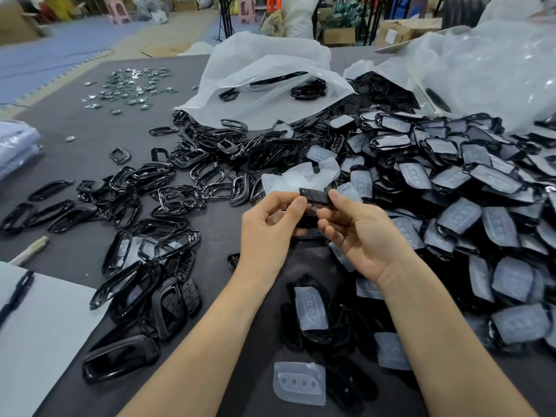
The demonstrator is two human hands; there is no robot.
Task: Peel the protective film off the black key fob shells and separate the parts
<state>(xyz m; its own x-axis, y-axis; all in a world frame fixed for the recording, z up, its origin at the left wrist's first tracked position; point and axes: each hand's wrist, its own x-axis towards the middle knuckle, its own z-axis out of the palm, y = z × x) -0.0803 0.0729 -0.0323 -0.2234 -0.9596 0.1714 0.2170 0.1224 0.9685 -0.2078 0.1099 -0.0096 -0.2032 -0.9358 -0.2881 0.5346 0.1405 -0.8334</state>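
Note:
Both hands meet above the middle of the dark table (90,136). My left hand (270,224) and my right hand (358,233) pinch a small black button pad (314,197) between thumbs and fingers from either side. A black shell frame (310,227) shows partly below the hands, mostly hidden by them. To the right lies a big heap of film-covered shells (451,182). On the left lie bare black frames (168,242). Loose clear film pieces (298,179) sit just beyond the hands.
Open plastic bags (264,76) with more black parts stand at the back. Small circuit boards (132,85) are scattered far left. A white sheet with a pen (18,293) lies at the front left. Film pieces (299,383) and shells lie near my forearms.

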